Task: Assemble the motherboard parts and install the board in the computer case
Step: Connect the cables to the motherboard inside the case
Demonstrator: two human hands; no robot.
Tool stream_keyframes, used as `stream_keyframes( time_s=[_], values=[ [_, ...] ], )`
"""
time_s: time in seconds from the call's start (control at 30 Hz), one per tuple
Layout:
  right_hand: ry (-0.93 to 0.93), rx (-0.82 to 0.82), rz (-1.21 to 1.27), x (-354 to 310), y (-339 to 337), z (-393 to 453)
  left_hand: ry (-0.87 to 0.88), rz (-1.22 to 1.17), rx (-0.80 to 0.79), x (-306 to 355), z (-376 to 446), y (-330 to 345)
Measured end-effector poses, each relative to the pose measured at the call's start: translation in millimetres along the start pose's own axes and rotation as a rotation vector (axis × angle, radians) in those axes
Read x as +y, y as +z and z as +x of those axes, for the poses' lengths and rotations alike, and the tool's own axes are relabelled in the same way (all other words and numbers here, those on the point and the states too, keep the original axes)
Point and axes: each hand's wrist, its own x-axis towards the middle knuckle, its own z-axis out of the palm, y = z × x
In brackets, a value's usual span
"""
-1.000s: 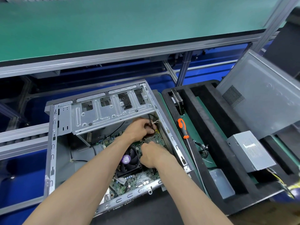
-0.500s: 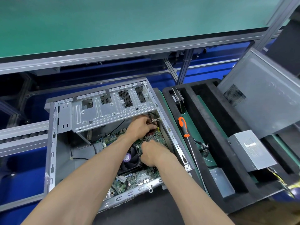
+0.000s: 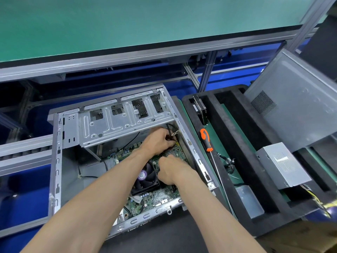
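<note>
Inside computer case (image 3: pixel 58 161), far right corner: left hand (image 3: pixel 158 141) pinching black cable (image 3: pixel 170 129), nearer than right hand (image 3: pixel 170 169), curled upon motherboard (image 3: pixel 160 196); contents unclear.

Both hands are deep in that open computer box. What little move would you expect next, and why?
Probably the left hand presses the small cable it pinches down onto the motherboard, while the right hand steadies the board beside the fan. The screwdriver lies untouched in the tray, so screwing likely comes later.

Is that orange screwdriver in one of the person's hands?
No, the orange screwdriver lies on the foam tray beside the computer case.
</note>
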Motion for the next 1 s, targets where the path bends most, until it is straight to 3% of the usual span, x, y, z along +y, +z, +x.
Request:
stream_keyframes(
  time_s=[0.37,1.0],
  values=[
    [-0.001,0.004,-0.002,-0.4,0.0,-0.6,0.041,-0.017,0.01,1.4,-4.1,-2.3],
    [-0.008,-0.009,-0.012,-1.8,-2.3,-3.2,-0.182,-0.113,0.063,5.4,1.4,3.4]
  ],
)
